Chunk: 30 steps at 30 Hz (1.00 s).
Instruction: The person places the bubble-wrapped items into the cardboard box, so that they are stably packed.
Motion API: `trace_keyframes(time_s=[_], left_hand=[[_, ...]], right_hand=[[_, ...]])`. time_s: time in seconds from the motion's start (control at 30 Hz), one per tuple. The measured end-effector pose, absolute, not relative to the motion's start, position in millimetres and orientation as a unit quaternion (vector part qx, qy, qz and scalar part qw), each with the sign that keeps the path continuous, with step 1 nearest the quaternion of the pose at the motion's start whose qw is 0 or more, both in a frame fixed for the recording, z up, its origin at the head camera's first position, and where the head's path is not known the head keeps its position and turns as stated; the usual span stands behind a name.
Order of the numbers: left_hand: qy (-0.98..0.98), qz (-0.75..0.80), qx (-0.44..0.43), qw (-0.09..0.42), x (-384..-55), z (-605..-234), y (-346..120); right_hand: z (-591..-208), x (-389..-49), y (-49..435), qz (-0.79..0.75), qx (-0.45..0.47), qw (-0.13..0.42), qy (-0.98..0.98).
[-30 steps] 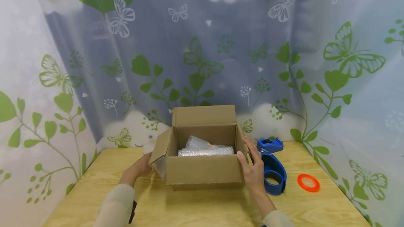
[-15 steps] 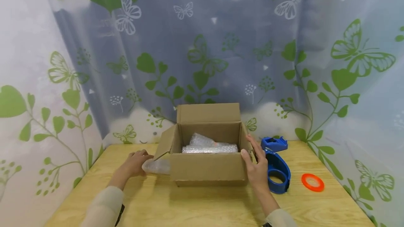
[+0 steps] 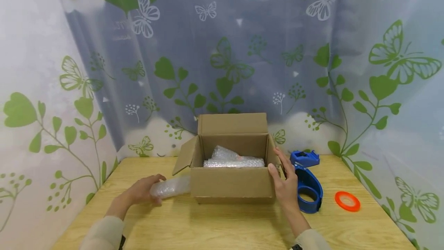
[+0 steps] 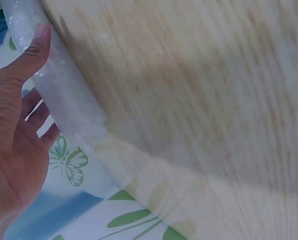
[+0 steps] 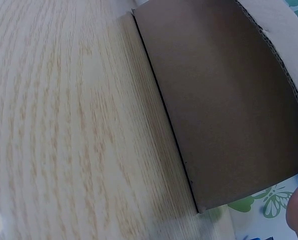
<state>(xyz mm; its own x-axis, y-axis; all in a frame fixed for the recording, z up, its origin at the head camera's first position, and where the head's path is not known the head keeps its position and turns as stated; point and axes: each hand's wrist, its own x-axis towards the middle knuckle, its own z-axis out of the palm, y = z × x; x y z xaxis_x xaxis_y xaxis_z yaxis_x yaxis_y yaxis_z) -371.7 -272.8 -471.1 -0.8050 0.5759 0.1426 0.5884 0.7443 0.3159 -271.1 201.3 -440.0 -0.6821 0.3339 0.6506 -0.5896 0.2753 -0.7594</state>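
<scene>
An opened cardboard box [image 3: 232,183] stands mid-table, its back and left flaps raised outward. Inside lie bubble-wrapped items [image 3: 234,162]. At its left my left hand [image 3: 140,191] holds the end of a bubble wrap roll [image 3: 172,187], whose other end passes behind the box's front left corner. In the left wrist view the thumb lies along one side of the bubble wrap roll [image 4: 69,95], with the fingers on the other. My right hand [image 3: 287,190] holds the box's front right corner, thumb at the front edge and fingers along the right side. The right wrist view shows mostly the box's front [image 5: 214,105].
Right of the box are a blue tape dispenser [image 3: 313,194], a smaller blue dispenser [image 3: 305,159] behind it, and an orange ring-shaped roll of tape [image 3: 347,201]. A patterned curtain [image 3: 180,68] closes off the back of the wooden table [image 3: 166,227].
My left hand has moved left and toward me from behind the left flap, drawing the bubble wrap roll into view. My right hand has stayed on the box.
</scene>
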Motion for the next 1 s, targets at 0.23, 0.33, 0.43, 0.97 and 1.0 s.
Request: trace_keyframes(time_s=[0.23,0.33,0.43,0.97,1.0], left_hand=[[-0.934,-0.176,-0.310,0.005,-365,-468,-269],[-0.934,-0.182,-0.307,0.002,-360,-463,-271],[-0.936,-0.187,-0.298,0.008,-356,-457,-277],[-0.940,-0.180,-0.277,0.085,-342,-410,-322],[-0.940,-0.181,-0.273,0.091,-342,-405,-323]], right_hand=[[-447,-277,203,0.591,0.087,0.397,-0.696],[-444,-274,202,0.591,0.094,0.405,-0.691],[-441,-273,201,0.589,0.098,0.406,-0.691],[-468,-295,214,0.590,0.081,0.382,-0.707],[-467,-295,214,0.590,0.080,0.381,-0.708]])
